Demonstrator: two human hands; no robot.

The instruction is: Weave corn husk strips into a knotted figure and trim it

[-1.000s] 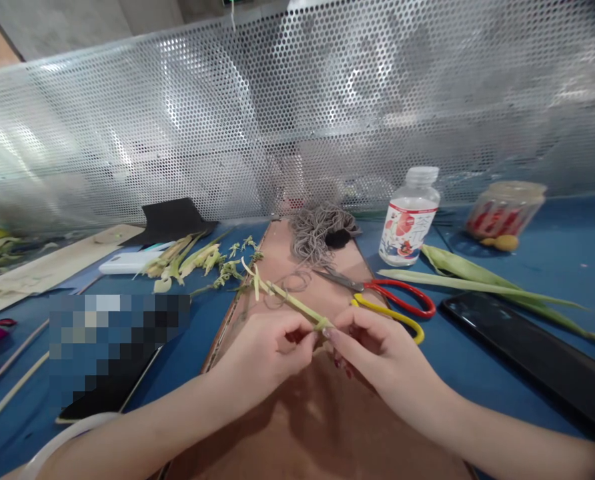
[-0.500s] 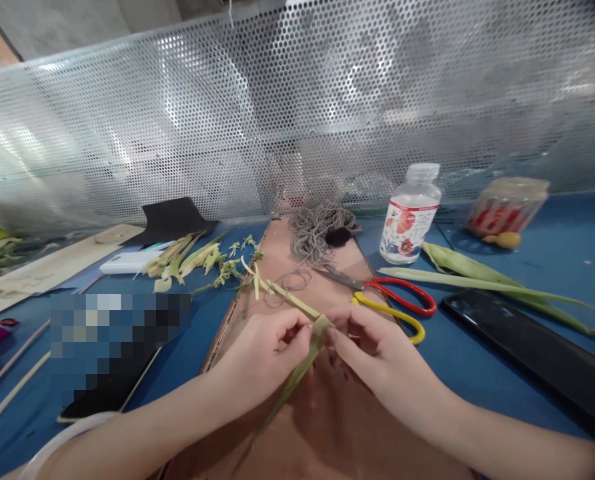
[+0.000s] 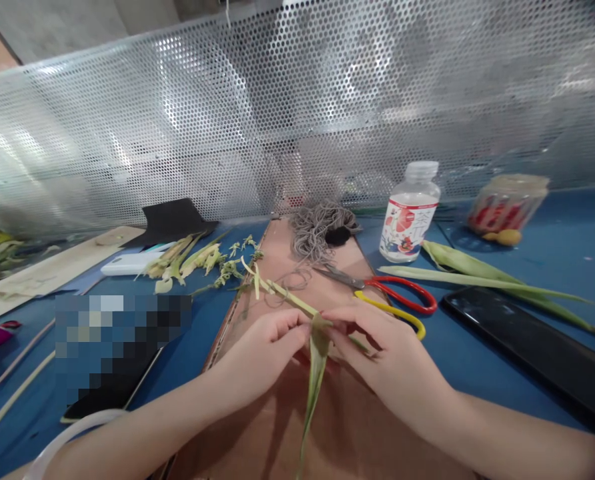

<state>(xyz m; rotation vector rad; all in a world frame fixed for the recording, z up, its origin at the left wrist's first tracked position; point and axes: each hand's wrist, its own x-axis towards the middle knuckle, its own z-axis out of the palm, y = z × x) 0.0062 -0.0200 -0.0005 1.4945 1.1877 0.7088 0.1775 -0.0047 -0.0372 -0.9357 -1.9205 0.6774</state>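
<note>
In the head view, my left hand (image 3: 270, 347) pinches a pale green stem (image 3: 291, 300) near its lower end, where a green corn husk strip (image 3: 317, 370) is folded round it. From the other side, the fingers of my right hand (image 3: 390, 353) grip the same husk close to the fold. The strip's long tip hangs down between my hands, over a brown cardboard piece (image 3: 377, 443). Thin pale strands show at the stem's far end. Just beyond my right hand lie scissors (image 3: 402, 293) with one red and one yellow handle.
Grey yarn (image 3: 317, 230) is heaped at the back of the cardboard. To the right are a labelled bottle (image 3: 410, 217), a jar (image 3: 510, 210), husk leaves (image 3: 472, 267) and a black phone (image 3: 527, 353). Cut plant pieces (image 3: 197, 260) lie left. A perforated metal screen (image 3: 202, 133) stands behind.
The husk strip's hanging tip has swung from pointing lower left to nearly straight down. A bit of husk now sticks out beneath my right fingers. Both hands stay close to the same spot.
</note>
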